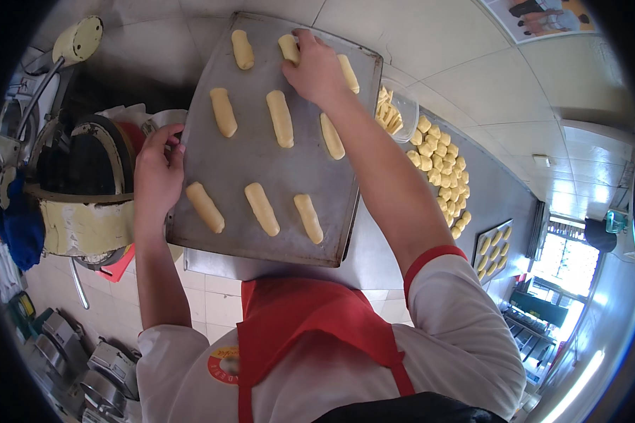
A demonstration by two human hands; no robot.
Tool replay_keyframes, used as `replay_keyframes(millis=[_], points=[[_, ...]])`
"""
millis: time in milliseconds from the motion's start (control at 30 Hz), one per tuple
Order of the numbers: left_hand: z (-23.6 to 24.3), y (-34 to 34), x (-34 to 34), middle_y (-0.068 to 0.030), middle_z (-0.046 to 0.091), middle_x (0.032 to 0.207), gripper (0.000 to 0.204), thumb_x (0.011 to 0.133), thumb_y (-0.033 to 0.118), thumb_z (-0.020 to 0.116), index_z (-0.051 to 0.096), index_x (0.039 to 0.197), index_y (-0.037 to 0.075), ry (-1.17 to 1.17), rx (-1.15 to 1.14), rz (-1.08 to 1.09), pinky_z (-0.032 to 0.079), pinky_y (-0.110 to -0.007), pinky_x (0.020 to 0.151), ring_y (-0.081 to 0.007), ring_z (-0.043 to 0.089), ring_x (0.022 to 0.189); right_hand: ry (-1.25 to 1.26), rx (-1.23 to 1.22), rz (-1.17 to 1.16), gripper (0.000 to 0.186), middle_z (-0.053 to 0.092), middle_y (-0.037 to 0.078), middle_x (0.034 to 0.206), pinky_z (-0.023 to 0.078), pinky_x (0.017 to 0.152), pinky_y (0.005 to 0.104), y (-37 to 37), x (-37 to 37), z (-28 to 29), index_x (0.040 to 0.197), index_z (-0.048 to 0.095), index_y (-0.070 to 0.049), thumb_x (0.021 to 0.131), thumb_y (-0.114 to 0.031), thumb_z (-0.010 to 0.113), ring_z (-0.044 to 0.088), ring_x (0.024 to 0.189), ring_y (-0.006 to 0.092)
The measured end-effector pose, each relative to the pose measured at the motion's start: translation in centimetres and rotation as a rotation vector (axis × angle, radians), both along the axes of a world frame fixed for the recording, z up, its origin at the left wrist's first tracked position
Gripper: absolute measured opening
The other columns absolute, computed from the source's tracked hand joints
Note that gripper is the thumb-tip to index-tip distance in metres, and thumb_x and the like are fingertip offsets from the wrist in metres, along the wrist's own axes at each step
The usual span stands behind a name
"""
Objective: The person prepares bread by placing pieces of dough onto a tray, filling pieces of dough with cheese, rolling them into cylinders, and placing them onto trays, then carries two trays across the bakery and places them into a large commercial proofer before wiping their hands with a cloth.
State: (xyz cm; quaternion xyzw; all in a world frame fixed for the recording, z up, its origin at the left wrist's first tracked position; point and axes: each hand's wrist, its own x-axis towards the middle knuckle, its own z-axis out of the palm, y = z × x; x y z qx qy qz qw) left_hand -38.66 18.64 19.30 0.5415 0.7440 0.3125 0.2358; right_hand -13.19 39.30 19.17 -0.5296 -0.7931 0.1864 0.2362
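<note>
A grey metal baking tray lies in front of me, with several pale yellow dough logs in rows, such as the dough log near its middle. My right hand reaches to the tray's far side. Its fingers close around a dough log in the far row, hiding part of it. At the tray's left edge, my left hand has its fingers curled against the rim. My right forearm passes over the tray's right side, close to another dough log.
Right of the tray, a clear plastic tub holds cut dough strips. Many dough balls cluster on the metal table, with a smaller tray of shaped dough beyond. A cream-coloured machine with a bowl stands close on the left.
</note>
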Motion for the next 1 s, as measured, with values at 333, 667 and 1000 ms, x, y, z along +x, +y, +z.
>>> replay_keyframes(millis=[333, 667, 1000], points=[[-2.9, 1.3, -3.3, -0.0095, 0.074, 0.098, 0.024, 0.094, 0.004, 0.069, 0.07, 0.115, -0.006, -0.313, -0.084, -0.017, 0.053, -0.033, 0.079, -0.0147, 0.065, 0.083, 0.195, 0.239, -0.126, 0.063, 0.069, 0.019, 0.127, 0.057, 0.095, 0.0471, -5.4, 4.6, 0.7, 0.14, 0.06, -0.004, 0.088, -0.031, 0.084, 0.069, 0.11, 0.0386], [-0.8, 3.5, -0.6, -0.0261, 0.075, 0.1, 0.032, 0.099, 0.026, 0.067, 0.074, 0.109, -0.004, 0.239, -0.042, -0.17, 0.054, -0.046, 0.088, -0.0421, 0.071, 0.097, 0.528, -0.198, -0.556, 0.033, 0.07, 0.013, 0.1, 0.056, 0.08, 0.0353, -21.6, 15.4, -6.2, 0.123, 0.075, 0.001, 0.098, -0.021, 0.076, 0.067, 0.087, 0.0198], [-5.4, 8.2, -5.5, -0.0295, 0.075, 0.1, 0.044, 0.103, 0.021, 0.061, 0.066, 0.108, -0.022, 0.219, -0.153, -0.154, 0.052, -0.05, 0.088, -0.0374, 0.07, 0.092, 0.625, -0.38, -0.356, 0.02, 0.071, 0.02, 0.081, 0.056, 0.074, 0.0468, -20.5, 17.2, -3.4, 0.092, 0.07, 0.005, 0.086, -0.015, 0.072, 0.071, 0.078, 0.0335]])
